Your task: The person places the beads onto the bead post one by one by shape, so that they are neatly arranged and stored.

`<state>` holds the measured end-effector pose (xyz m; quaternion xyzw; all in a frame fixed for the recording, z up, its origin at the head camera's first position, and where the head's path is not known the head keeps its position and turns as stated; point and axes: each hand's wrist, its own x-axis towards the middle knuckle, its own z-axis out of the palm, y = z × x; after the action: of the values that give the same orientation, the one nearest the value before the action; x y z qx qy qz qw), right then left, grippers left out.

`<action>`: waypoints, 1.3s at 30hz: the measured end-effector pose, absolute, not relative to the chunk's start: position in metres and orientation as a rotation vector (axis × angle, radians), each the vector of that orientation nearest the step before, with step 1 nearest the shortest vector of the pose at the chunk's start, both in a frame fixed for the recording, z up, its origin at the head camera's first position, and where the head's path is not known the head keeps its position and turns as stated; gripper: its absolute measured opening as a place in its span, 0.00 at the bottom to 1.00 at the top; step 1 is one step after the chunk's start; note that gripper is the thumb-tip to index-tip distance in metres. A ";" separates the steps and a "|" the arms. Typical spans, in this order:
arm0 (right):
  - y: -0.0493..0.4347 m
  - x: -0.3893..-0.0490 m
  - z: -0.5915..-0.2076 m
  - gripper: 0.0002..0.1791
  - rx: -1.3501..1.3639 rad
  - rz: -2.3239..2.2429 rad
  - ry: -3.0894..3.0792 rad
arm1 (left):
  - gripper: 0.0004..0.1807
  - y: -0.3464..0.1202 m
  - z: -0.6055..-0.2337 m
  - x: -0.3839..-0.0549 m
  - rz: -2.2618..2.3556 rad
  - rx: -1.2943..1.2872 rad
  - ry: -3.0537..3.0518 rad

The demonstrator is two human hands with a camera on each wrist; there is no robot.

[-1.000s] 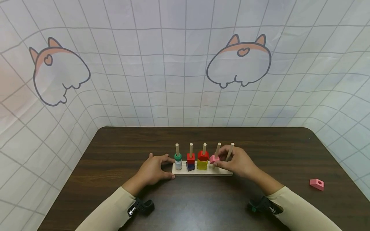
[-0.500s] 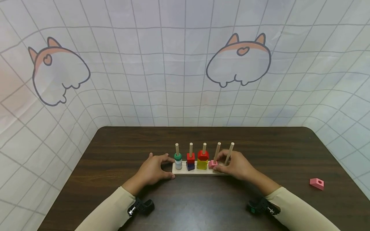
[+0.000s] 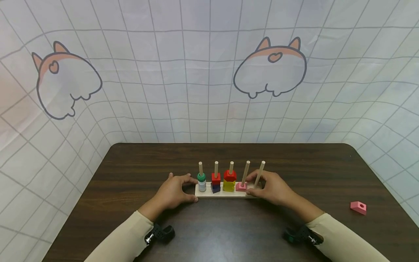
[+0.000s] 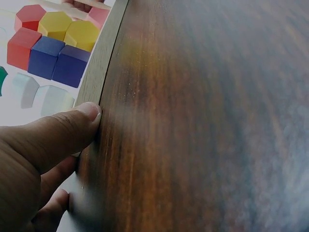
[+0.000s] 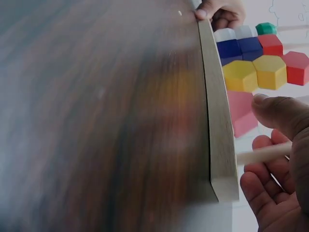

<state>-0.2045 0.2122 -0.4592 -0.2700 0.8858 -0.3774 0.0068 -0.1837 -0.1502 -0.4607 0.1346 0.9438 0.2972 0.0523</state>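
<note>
A wooden peg board (image 3: 216, 195) with several upright pegs lies on the table. At its left end my left hand (image 3: 172, 193) grips the board, thumb on the front edge and fingers round the far side. A pink block (image 3: 241, 187) sits at the foot of the fourth peg. Beside it, my right hand (image 3: 276, 189) is spread around the bare right-hand peg (image 3: 259, 174), thumb and fingers apart. In the right wrist view its thumb overlaps the edge of the pink block (image 5: 241, 113); contact cannot be told.
White blocks (image 3: 202, 186) under a green one, blue blocks (image 3: 215, 188) under a red one, and yellow blocks (image 3: 228, 186) under a red one fill the other pegs. A loose pink block (image 3: 358, 207) lies far right on the dark table (image 3: 216, 233).
The pink block has slid down the fourth peg onto the board. My right hand went down with it, then loosened and shifted slightly right. My left hand stayed put.
</note>
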 end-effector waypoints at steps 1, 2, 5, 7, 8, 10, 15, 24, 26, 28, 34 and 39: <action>0.215 -0.204 -0.458 0.17 -0.834 -1.174 2.778 | 0.29 -0.150 -0.461 -0.184 0.905 0.409 2.870; 0.218 -0.203 -0.458 0.17 -0.829 -1.172 2.782 | 0.29 -0.150 -0.461 -0.184 0.906 0.409 2.870; 0.229 -0.201 -0.456 0.17 -0.831 -1.147 2.805 | 0.28 -0.151 -0.461 -0.184 0.909 0.405 2.868; 0.238 -0.200 -0.456 0.18 -0.825 -1.135 2.820 | 0.28 -0.151 -0.461 -0.184 0.911 0.404 2.867; 0.243 -0.199 -0.455 0.18 -0.821 -1.125 2.832 | 0.28 -0.150 -0.461 -0.184 0.912 0.404 2.865; 0.254 -0.197 -0.454 0.18 -0.811 -1.103 2.868 | 0.28 -0.150 -0.461 -0.184 0.913 0.404 2.862; 0.282 -0.193 -0.450 0.19 -0.776 -1.062 2.948 | 0.29 -0.150 -0.461 -0.184 0.917 0.399 2.855; 0.336 -0.179 -0.441 0.22 -0.552 -1.048 2.999 | 0.28 -0.150 -0.460 -0.184 0.914 0.396 2.854; 0.347 -0.176 -0.441 0.22 -0.513 -1.042 3.009 | 0.28 -0.150 -0.460 -0.184 0.913 0.395 2.854; 0.359 -0.173 -0.441 0.23 -0.478 -1.026 3.031 | 0.28 -0.150 -0.461 -0.184 0.912 0.398 2.852; 0.393 -0.163 -0.445 0.27 -0.384 -0.977 3.044 | 0.28 -0.150 -0.462 -0.184 0.909 0.405 2.858; 0.416 -0.155 -0.448 0.30 -0.340 -0.894 3.068 | 0.28 -0.151 -0.463 -0.185 0.912 0.402 2.863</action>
<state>-0.1549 0.4163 -0.4484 -0.1056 0.9541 -0.2781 -0.0360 -0.1846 -0.1505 -0.4626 0.1325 0.9430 0.3002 0.0549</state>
